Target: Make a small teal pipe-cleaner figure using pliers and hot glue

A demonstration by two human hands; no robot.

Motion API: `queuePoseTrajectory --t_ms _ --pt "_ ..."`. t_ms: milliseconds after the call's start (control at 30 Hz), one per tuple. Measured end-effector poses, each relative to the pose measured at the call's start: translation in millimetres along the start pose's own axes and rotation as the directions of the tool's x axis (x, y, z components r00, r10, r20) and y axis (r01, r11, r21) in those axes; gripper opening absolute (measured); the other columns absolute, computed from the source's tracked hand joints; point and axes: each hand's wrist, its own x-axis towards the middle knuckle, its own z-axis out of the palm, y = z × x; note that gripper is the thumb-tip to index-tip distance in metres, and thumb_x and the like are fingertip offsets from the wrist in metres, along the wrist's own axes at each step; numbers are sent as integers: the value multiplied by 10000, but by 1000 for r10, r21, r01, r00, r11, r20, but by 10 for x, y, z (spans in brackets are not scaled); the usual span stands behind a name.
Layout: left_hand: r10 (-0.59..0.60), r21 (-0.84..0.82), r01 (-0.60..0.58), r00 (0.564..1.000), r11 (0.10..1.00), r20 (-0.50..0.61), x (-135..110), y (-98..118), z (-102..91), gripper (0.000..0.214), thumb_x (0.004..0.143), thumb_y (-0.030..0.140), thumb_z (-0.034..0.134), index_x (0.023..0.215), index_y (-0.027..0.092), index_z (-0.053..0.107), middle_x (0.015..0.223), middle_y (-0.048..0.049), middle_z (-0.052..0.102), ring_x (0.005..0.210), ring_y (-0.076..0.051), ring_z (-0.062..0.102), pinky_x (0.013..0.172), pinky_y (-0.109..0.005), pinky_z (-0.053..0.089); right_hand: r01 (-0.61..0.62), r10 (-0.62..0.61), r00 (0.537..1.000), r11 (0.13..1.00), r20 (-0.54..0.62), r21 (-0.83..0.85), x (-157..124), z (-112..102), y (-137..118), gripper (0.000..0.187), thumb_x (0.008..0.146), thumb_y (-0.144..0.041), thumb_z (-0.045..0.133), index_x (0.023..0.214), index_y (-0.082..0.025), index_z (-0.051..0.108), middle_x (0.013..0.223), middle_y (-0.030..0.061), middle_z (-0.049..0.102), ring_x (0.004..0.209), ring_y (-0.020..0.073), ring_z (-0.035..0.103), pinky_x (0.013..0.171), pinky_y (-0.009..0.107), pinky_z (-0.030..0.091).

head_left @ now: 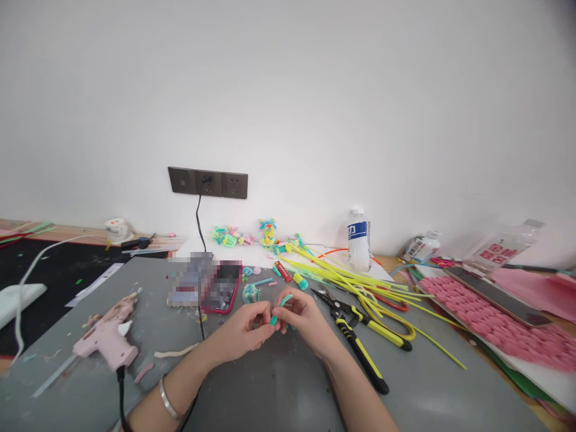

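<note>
A short bent piece of teal pipe cleaner (285,299) is pinched between the fingertips of both hands, above the middle of the grey mat (279,390). My left hand (252,325) is closed on its lower end, a silver bangle on that wrist. My right hand (300,318) grips it from the other side with thumb and fingers. Just behind the hands lie a blue-and-teal coil (250,293) and a small yellow-and-teal roll (300,281). Black-and-yellow pliers (355,342) rest to the right of my right hand, jaws pointing toward it.
A pink glue gun (108,342) lies at left, its cord running forward. Two phones, one in a red case (224,287), sit behind my left hand. Long yellow pipe cleaners (360,277) spread at right. Small figures (268,233) and a bottle (359,240) stand by the wall.
</note>
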Motion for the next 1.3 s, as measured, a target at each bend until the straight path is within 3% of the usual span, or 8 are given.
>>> queuePoseTrajectory --t_ms 233,567,767,833,933,1067,1167,1300 --pt "4 -138 -17 996 990 -95 67 15 29 358 791 478 724 837 157 574 803 -47 672 629 -149 652 459 -211 487 119 -119 989 993 -88 -5 -15 1 -17 315 708 -380 841 727 -204 580 626 -47 588 467 100 556 456 225 456" --pt "-68 -270 8 974 963 -215 84 28 1 365 707 460 817 769 126 683 679 -51 710 551 -120 612 434 -186 425 233 -239 965 970 -107 -67 -19 -16 -27 188 722 -302 835 707 -208 673 743 20 638 741 171 619 599 262 533" --pt "-32 -263 -42 963 964 -269 74 97 18 377 689 477 824 718 131 676 622 -45 694 528 -116 590 432 -188 402 238 -245 963 968 -111 -74 0 -21 -25 175 728 -291 825 716 -205 673 737 10 618 661 148 579 559 257 492" --pt "-54 -297 -36 956 954 -288 74 106 26 395 673 488 832 745 126 691 660 -60 713 541 -122 608 434 -190 404 326 -346 925 935 -158 -139 -8 0 -12 167 755 -268 803 701 -211 655 700 2 602 645 150 572 564 266 482" --pt "-110 -342 -2 945 940 -309 76 92 41 472 634 521 846 831 109 726 684 -74 726 501 -114 605 400 -183 360 505 -612 757 770 -228 -389 -49 47 10 132 819 -165 732 737 -233 653 705 12 616 687 170 588 613 292 485" --pt "-128 -382 7 947 924 -294 80 48 57 486 619 557 841 742 104 713 500 -1 620 343 -44 427 356 -177 222 600 -824 566 388 29 -700 -102 112 31 216 852 -46 648 854 -260 682 791 43 681 705 184 613 616 315 496" --pt "-93 -414 -42 950 909 -299 86 35 55 463 617 519 858 581 112 641 456 26 560 338 -19 366 374 -175 216 621 -839 503 181 210 -762 -99 147 30 235 866 -14 613 874 -237 684 787 52 698 681 177 591 590 305 488" --pt "-92 -452 -72 939 889 -331 97 56 41 446 607 482 878 559 110 637 472 26 566 357 -8 361 392 -169 214 652 -824 495 142 276 -745 -77 152 5 261 834 45 621 925 -191 683 821 72 723 745 178 615 658 305 527"
